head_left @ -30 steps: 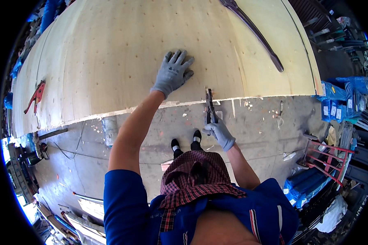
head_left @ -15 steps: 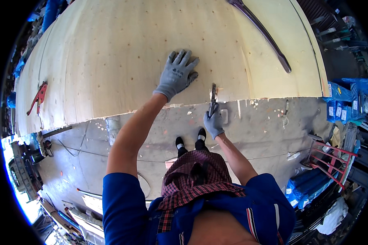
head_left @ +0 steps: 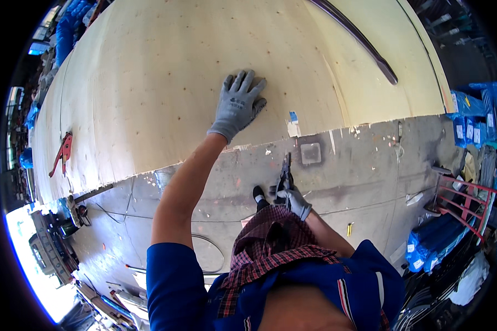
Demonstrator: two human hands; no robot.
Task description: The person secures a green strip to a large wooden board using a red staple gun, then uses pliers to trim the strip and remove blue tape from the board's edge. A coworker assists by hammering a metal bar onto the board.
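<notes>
My left hand (head_left: 237,107), in a grey work glove, lies flat on the wide plywood sheet (head_left: 143,99) with its fingers stretched out. My right hand (head_left: 296,202), also gloved, is closed around a dark, long, narrow hand tool (head_left: 285,172) whose exact kind I cannot make out. This hand is low near my apron, apart from the sheet, and the tool points away from me. At the sheet's near edge, a blue-and-white patch (head_left: 293,126) shows ahead of the tool.
On the sheet lie a red two-handled tool (head_left: 63,154) at left and a dark curved bar (head_left: 364,41) at upper right. Blue-wrapped bundles (head_left: 469,129) and a red metal frame (head_left: 463,204) stand at right. A small yellow object (head_left: 349,229) is on the floor (head_left: 364,182).
My right hand has drawn the tool back from the sheet's edge toward my body, uncovering the blue-and-white patch. My left hand stays flat on the sheet. The view has shifted slightly.
</notes>
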